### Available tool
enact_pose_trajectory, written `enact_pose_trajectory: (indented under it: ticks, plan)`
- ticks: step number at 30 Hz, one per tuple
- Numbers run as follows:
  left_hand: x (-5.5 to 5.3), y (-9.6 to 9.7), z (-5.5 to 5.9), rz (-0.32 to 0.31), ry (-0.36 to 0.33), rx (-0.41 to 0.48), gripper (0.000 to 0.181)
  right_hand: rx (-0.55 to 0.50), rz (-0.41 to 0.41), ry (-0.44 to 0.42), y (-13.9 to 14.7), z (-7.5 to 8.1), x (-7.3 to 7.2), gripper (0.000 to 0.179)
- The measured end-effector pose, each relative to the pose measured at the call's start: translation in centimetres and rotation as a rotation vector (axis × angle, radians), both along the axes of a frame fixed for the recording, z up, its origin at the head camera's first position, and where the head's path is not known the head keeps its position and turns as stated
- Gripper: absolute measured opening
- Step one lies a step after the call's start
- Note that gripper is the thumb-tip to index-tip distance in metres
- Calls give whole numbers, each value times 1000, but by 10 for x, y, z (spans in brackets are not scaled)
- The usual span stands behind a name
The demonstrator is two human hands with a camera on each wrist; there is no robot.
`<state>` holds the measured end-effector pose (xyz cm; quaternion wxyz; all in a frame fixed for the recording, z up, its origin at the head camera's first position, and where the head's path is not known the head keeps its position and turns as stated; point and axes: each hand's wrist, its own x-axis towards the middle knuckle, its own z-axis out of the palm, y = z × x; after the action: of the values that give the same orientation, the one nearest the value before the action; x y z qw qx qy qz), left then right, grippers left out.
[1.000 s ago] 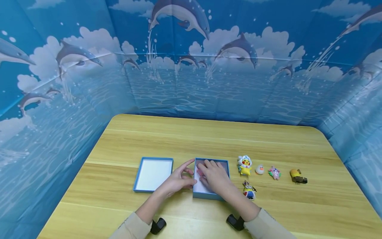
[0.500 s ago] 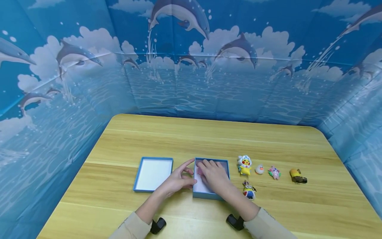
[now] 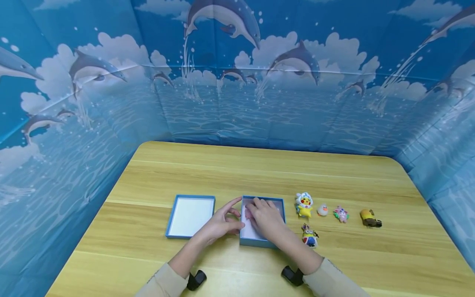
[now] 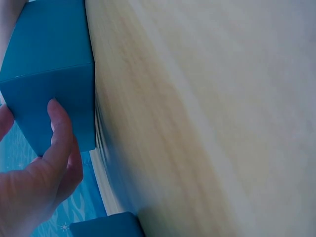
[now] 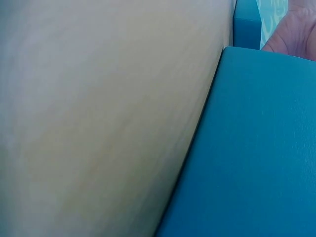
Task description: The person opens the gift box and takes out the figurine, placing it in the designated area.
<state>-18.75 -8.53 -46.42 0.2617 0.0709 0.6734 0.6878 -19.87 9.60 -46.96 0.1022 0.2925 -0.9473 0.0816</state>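
Note:
A blue box [image 3: 259, 243] with a pale inside stands uncovered in front of the person. My left hand [image 3: 219, 225] is at its left side, index finger stretched along to the far corner and thumb at the rim. In the left wrist view, a fingertip [image 4: 55, 104] touches the outer wall. My right hand [image 3: 268, 218] reaches into the box from the near right, with bent fingers down inside. A pinkish patch shows near its fingers; whether the hand holds something there, I cannot tell. The right wrist view shows mostly the box's outer wall [image 5: 256, 148].
A blue-rimmed lid [image 3: 193, 216] lies white side up at left. To the right lie a yellow Pikachu figure [image 3: 305, 205], a white duck [image 3: 322, 210], a pink-green figure [image 3: 341, 215], a yellow-brown toy [image 3: 369, 218] and a Minion figure [image 3: 309, 236]. A dolphin curtain surrounds the wooden table [image 3: 237, 169].
The right hand's fingers have shifted slightly inside the box. The left hand, the box, the lid and the toys stay where they were.

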Motion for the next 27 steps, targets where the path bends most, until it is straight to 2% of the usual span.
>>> enact_pose_trajectory:
  ticks: [9,20,27]
  plan:
    - [-1,-1,-2,1,6,1,77,-53,63,88,1,-4,-1,26]
    - [0,0,-2,7,3,-4,76,-79,44,56,4,4,0,20]
    - [-1,1,-2,6,11,-13,77,-86,57,70,15,13,6,27]
